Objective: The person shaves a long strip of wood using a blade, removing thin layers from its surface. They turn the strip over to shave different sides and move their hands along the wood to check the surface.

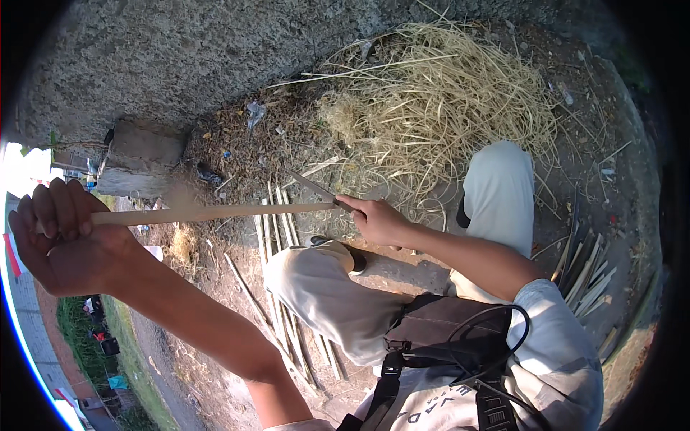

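At 9 o'clock the left hand (68, 237) has its fingers curled over 1 end of a pale wooden strip (208, 213), which runs inward to the centre and meets a knife (313, 187) beside its handle. The right hand (377, 221), just off centre toward 3 o'clock, is wrapped around that handle, the blade pointing to 10 o'clock. A heap of curled shavings (445, 100) lies at 1 o'clock, long sticks (295, 337) at 7 o'clock.
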Available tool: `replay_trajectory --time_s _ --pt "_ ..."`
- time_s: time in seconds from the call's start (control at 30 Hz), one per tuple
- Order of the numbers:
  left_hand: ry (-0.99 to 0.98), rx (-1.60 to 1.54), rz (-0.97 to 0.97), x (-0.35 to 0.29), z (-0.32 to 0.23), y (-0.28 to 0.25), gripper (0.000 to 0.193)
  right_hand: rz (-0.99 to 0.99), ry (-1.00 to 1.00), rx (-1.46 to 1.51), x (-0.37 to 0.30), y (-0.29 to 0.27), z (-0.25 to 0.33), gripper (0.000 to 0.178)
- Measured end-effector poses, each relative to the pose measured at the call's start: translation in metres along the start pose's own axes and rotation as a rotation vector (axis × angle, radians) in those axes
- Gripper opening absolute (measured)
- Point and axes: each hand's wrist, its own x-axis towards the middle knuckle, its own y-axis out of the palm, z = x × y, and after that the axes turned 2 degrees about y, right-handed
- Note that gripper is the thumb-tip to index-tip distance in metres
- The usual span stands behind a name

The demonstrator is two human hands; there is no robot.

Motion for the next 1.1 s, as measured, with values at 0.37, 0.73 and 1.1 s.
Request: replay_trajectory --time_s 0.37,0.73,1.1 --pt "-0.053 -0.073 0.066 0.005 0.001 -0.012 0.034 -0.085 0.067 0.214 0.008 0.026 0.015 0.037" --pt "-0.093 0.026 0.026 0.02 0.011 -0.014 0.034 -0.082 0.081 0.278 -0.004 0.015 0.028 0.049" --pt "-0.292 -0.422 0.357 0.026 0.015 -0.003 0.03 -0.148 0.046 0.237 0.004 0.025 0.022 0.046"
